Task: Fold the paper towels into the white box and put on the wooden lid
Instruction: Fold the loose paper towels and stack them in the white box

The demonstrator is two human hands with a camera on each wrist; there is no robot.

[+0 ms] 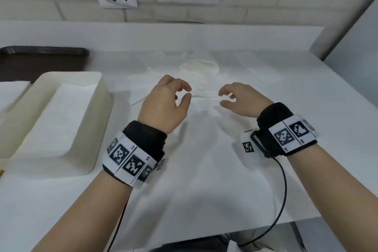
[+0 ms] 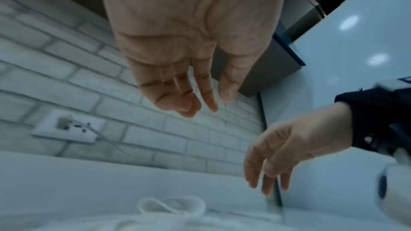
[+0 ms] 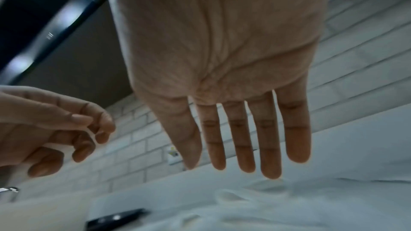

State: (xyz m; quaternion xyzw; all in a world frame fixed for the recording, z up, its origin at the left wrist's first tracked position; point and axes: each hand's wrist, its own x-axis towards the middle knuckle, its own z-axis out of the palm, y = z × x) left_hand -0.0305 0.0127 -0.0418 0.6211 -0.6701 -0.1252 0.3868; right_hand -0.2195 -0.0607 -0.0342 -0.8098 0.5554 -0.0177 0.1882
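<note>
white box [image 1: 98,96] only in head view, hands [image 1: 163,104] empty

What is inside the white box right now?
The white box holds a flat stack of folded paper towels. Anything beneath the top sheet is covered. No lid is on it.

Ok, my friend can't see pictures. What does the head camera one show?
Two bare hands, left hand and right hand, hover open over crumpled paper towels on a white table. A white box with folded towels inside sits at the left.
</note>
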